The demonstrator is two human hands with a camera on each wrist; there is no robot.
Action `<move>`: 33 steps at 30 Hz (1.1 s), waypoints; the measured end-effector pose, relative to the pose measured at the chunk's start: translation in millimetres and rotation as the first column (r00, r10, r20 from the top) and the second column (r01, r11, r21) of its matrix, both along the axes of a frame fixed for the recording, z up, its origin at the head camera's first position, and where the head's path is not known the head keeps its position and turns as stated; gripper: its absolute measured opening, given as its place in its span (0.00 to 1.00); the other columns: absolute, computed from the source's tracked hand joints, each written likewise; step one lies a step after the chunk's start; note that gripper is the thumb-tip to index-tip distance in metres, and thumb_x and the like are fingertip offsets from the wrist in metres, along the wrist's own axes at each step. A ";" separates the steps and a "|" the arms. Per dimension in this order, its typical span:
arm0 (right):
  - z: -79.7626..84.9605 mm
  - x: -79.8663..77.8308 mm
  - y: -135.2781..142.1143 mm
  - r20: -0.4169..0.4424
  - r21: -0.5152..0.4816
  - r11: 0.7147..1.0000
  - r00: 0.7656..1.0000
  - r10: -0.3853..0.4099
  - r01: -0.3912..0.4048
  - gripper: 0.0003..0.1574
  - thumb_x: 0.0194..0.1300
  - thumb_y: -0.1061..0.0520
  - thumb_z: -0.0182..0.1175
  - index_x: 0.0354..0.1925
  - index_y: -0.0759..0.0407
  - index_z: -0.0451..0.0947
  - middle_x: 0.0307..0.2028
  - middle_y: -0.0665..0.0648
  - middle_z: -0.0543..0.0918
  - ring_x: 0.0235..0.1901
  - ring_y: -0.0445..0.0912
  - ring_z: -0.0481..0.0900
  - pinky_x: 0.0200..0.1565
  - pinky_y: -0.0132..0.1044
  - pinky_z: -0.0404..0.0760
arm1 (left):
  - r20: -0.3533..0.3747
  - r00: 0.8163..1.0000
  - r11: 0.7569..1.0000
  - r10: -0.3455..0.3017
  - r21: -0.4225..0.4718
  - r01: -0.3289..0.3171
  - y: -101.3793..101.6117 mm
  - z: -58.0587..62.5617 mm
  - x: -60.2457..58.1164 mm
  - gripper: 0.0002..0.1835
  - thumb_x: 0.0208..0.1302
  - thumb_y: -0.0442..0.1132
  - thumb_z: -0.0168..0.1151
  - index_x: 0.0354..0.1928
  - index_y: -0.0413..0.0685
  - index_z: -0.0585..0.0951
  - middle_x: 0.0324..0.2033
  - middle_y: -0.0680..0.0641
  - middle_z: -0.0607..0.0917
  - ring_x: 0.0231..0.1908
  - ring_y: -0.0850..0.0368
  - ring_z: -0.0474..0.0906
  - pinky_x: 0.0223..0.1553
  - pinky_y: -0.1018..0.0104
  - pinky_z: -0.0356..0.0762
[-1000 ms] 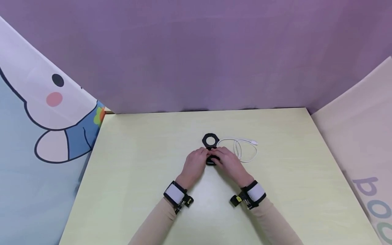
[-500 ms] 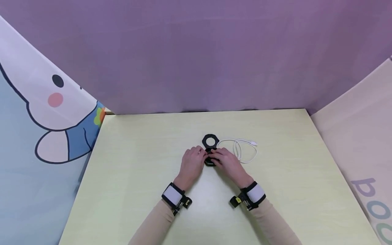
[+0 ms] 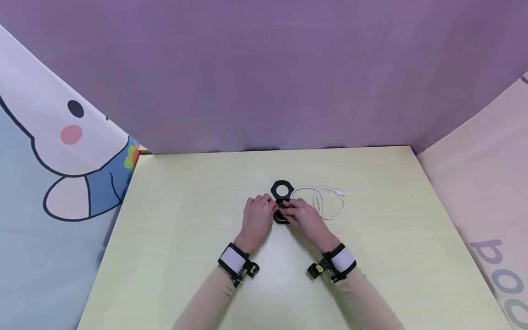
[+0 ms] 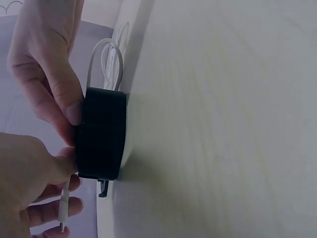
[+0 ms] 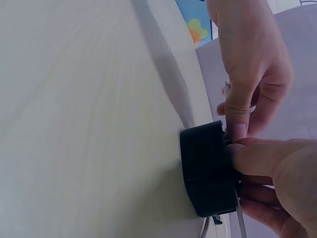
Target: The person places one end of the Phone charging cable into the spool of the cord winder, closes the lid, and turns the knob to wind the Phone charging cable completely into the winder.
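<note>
A black six-sided case [image 3: 282,219] sits mid-table, its hinged ring-shaped lid [image 3: 275,189] folded back behind it. A white charging cable [image 3: 303,187] runs from a loose coil at the right into the case. My left hand [image 3: 257,217] pinches the cable at the case's left side. Its slim plug [image 4: 63,208] hangs beside the curled fingers in the left wrist view. My right hand [image 3: 308,221] has thumb and fingers bent over the case's open top, pinching the cable at its rim. The inside of the case [image 5: 205,171] is mostly hidden by fingers.
The cable's other plug [image 3: 340,193] lies to the right on the pale wooden table [image 3: 185,229]. A purple cloth [image 3: 264,82] hangs behind the table. Printed cloths stand along the left [image 3: 24,256] and right [image 3: 495,183] sides.
My left hand has shifted slightly left from the case, its fingers more spread from the right hand's. The right hand stays nearly in place over the case.
</note>
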State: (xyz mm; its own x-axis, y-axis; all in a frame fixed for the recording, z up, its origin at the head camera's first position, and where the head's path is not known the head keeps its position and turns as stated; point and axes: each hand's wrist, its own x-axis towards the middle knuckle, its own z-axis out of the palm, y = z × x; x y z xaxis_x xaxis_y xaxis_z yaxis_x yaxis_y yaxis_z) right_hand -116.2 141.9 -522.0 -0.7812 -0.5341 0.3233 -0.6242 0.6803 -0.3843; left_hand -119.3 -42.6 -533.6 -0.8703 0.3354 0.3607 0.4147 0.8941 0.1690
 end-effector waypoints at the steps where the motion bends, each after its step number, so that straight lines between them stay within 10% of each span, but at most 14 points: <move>1: 0.3 0.1 -0.2 0.005 -0.002 1.000 1.000 0.002 -0.002 0.13 0.62 0.65 0.72 0.47 0.59 0.90 0.52 0.60 0.87 0.51 0.53 0.82 0.54 0.45 0.84 | 0.010 1.000 1.000 0.004 -0.005 -0.004 0.1 0.4 -0.2 0.08 0.73 0.44 0.65 0.38 0.52 0.90 0.38 0.52 0.85 0.39 0.54 0.81 0.41 0.59 0.74; 18: 1.2 0.5 -0.7 0.011 0.002 1.000 1.000 -0.005 0.005 0.13 0.61 0.65 0.72 0.46 0.59 0.90 0.52 0.60 0.87 0.50 0.53 0.82 0.53 0.45 0.84 | 0.090 0.996 0.999 0.020 0.028 -0.022 0.7 4.4 -1.9 0.07 0.72 0.42 0.66 0.39 0.53 0.91 0.39 0.53 0.85 0.41 0.54 0.81 0.43 0.58 0.73; 33: 1.5 1.8 -0.1 0.044 -0.009 1.000 0.999 -0.012 0.012 0.13 0.63 0.64 0.71 0.47 0.60 0.90 0.53 0.61 0.86 0.51 0.53 0.82 0.54 0.46 0.84 | 0.109 0.993 0.967 -0.046 0.254 0.017 -6.7 -10.4 5.8 0.07 0.74 0.39 0.63 0.47 0.46 0.86 0.41 0.48 0.85 0.34 0.53 0.84 0.37 0.59 0.83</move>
